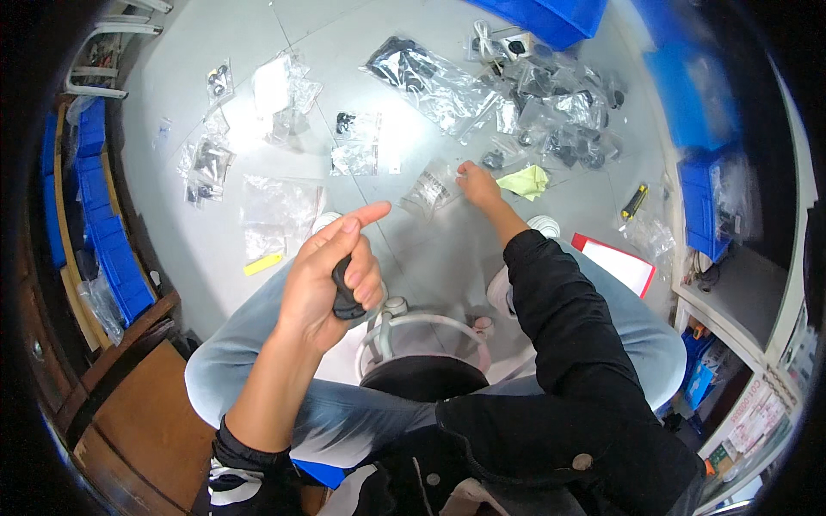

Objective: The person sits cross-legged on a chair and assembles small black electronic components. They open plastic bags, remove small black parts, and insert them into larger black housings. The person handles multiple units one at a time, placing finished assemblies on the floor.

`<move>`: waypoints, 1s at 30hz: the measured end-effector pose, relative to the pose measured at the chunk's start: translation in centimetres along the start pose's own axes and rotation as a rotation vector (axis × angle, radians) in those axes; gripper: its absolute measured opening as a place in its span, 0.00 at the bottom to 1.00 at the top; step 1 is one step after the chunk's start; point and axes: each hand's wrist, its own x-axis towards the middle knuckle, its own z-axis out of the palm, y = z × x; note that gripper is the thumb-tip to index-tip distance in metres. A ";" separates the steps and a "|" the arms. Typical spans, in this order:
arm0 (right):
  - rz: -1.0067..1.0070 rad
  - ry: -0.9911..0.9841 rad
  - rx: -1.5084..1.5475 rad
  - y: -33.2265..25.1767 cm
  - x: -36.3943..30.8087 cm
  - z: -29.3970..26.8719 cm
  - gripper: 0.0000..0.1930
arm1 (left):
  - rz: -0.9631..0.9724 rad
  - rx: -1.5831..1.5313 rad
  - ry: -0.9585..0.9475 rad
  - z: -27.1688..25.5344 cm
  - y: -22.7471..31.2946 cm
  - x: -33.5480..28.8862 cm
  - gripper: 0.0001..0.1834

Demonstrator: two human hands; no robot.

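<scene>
While left grip (323, 277) clasps black part (346, 295), right grip (482, 187) at bag (430, 191), hold, print unclear

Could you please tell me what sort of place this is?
Probably a workshop or parts storeroom: blue bins are at both sides, and many clear bags of small items lie on the floor.

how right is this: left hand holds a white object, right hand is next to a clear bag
The colour is wrong: the head view shows the left hand holding a black object, with the right hand next to a clear bag.
</scene>
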 end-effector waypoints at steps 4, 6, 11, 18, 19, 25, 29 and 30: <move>0.099 -0.010 0.121 0.3 -1.1 0.2 0.16 | 0.065 0.014 -0.109 0.5 -1.1 -0.7 0.23; 0.142 -0.030 0.178 0.4 -1.1 0.5 0.18 | 0.047 0.012 -0.082 0.3 -1.3 -0.9 0.23; 0.217 -0.012 0.261 -0.1 -0.2 1.0 0.18 | 0.014 0.032 0.005 -0.6 -1.0 0.1 0.23; 0.189 -0.160 0.245 -1.9 -0.4 0.6 0.11 | -0.004 0.044 -0.018 -0.8 -0.7 0.9 0.21; 0.018 -0.052 0.184 -2.5 -1.2 0.4 0.10 | 0.005 0.089 0.006 -0.9 -0.8 1.0 0.20; -0.544 0.251 -0.125 -9.6 -8.4 -3.8 0.05 | -0.021 0.367 0.072 -2.4 -2.6 2.3 0.16; -0.681 0.359 -0.173 -13.0 -16.0 -7.0 0.03 | -0.016 0.433 0.029 -2.7 -4.5 2.9 0.15; -0.672 0.384 -0.211 -13.2 -17.7 -7.5 0.03 | -0.023 0.460 0.027 -2.6 -5.0 2.9 0.15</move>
